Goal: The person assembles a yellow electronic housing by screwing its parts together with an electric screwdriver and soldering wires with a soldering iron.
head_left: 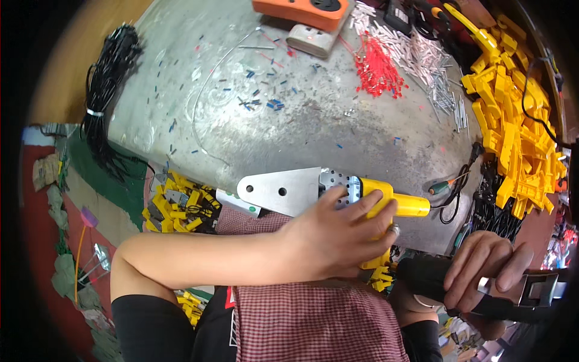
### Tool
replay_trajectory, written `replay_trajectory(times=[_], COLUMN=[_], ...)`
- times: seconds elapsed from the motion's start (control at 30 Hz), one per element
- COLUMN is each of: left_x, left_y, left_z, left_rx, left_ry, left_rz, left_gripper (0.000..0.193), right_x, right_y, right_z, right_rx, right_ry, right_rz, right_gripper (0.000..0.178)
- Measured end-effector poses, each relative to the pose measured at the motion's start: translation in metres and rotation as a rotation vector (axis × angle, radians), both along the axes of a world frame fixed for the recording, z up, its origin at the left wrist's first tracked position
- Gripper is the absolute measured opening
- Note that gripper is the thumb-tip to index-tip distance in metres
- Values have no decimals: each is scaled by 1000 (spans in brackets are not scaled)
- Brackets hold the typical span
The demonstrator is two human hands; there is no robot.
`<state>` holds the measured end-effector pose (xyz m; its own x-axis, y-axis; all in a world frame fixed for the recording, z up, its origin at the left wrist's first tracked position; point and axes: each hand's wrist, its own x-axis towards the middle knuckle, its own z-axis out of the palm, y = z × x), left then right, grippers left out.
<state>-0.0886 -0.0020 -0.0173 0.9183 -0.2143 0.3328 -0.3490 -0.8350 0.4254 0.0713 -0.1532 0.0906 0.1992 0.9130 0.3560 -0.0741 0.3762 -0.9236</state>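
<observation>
A pipe welding iron with a flat metal heating plate (292, 187), a perforated metal guard (341, 179) and a yellow handle (411, 204) lies along the near edge of the grey worktable. My left hand (338, 232) reaches across from the left, its fingers curled over the yellow housing and slightly blurred. At the lower right, my right hand (485, 268) is closed round a long black object (425, 277) with a metal fitting (538, 289); its kind is unclear. A screwdriver with a green and red handle (441, 186) lies beyond the iron's handle, beside a black cord (455, 202).
Yellow plastic housings (512, 133) are heaped at the right. Red-tipped pieces (379, 67) and white tubes (422, 51) lie at the back, near an orange power socket (307, 12). A black cable bundle (105, 90) hangs at the left; more yellow parts (172, 205) sit below the table edge.
</observation>
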Motion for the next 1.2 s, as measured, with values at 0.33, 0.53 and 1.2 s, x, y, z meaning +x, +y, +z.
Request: replay_trajectory(times=[0.33, 0.53, 1.2], left_x=[23, 76, 35], left_y=[27, 82, 47], left_z=[16, 0, -14], left_rx=[-194, 256, -344], left_ry=[181, -45, 10], left_rz=[-114, 366, 384], left_gripper=[63, 16, 19], right_x=[8, 27, 37], right_y=[-22, -43, -31], right_z=[-1, -61, -111], right_rx=[280, 478, 477], right_ry=[341, 658, 1008], right_rz=[-546, -816, -813], right_gripper=[41, 38, 33])
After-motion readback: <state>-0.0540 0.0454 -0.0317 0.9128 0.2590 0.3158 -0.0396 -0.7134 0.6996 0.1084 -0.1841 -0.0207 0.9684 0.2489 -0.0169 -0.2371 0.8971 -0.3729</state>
